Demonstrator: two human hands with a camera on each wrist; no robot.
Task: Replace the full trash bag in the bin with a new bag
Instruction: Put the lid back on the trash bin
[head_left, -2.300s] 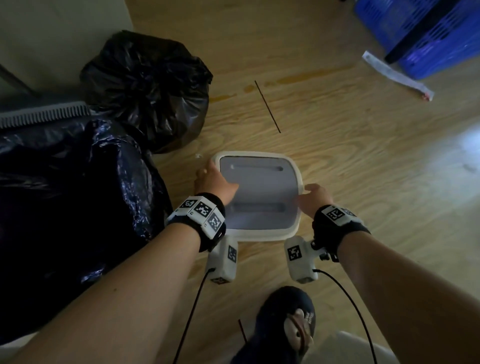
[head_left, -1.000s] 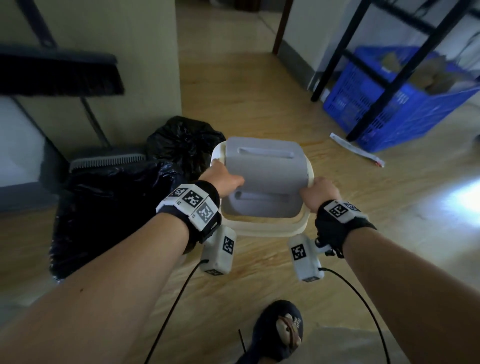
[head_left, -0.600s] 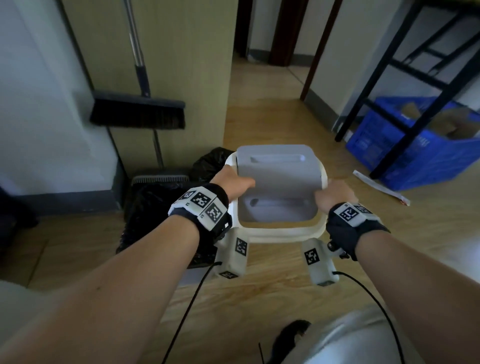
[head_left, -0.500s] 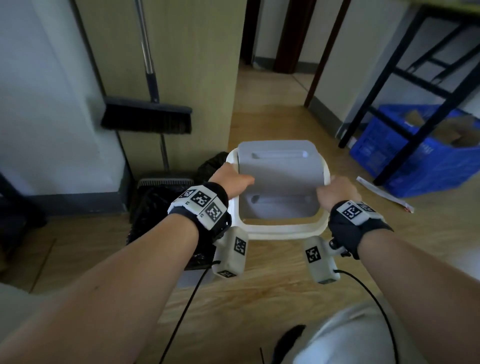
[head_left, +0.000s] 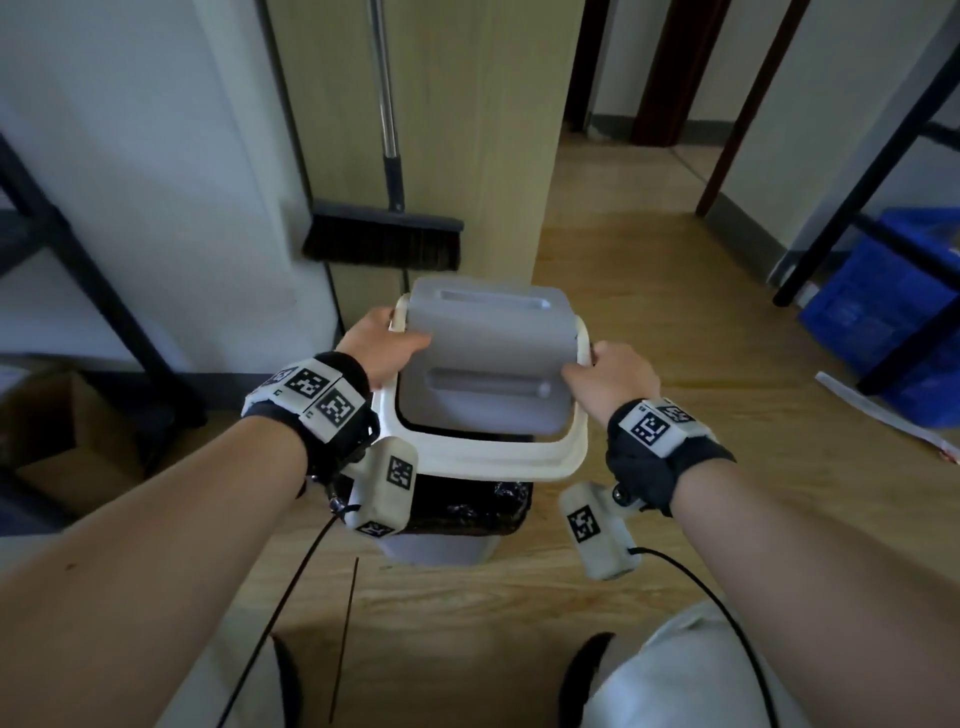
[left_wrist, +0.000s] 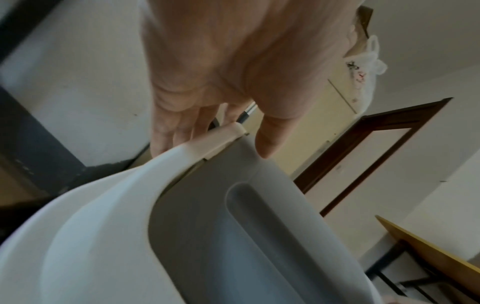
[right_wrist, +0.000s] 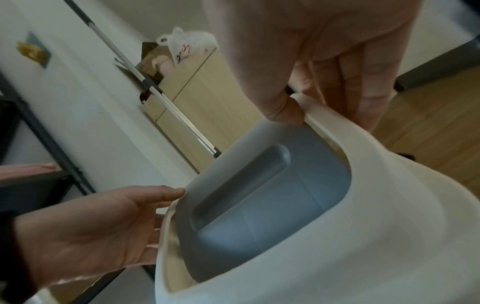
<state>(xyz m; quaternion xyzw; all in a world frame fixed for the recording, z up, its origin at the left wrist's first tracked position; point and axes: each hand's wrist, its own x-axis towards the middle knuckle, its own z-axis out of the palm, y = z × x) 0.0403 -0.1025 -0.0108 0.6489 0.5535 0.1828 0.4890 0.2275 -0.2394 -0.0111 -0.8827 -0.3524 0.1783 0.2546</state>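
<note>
I hold the bin lid (head_left: 498, 460), a white frame with a grey swing flap (head_left: 488, 353), by its two sides. My left hand (head_left: 389, 338) pinches the left rim, thumb on top and fingers beneath, as the left wrist view shows on the white frame (left_wrist: 85, 222). My right hand (head_left: 597, 364) grips the right rim, thumb at the flap's edge (right_wrist: 283, 111). The lid hangs tilted just above the grey bin (head_left: 436, 551), whose rim is wrapped in a black trash bag (head_left: 467, 506). The bin's inside is hidden by the lid.
A broom (head_left: 384, 239) leans on a wooden cabinet (head_left: 467, 130) right behind the bin. A black shelf frame (head_left: 857, 182) and a blue crate (head_left: 883, 322) stand at the right, with a paper strip (head_left: 883, 410) on the floor. A cardboard box (head_left: 67, 431) sits at the left.
Both hands lifted the lid off the floor and carried it over to the bag-lined bin. The tied black bags have dropped out of view.
</note>
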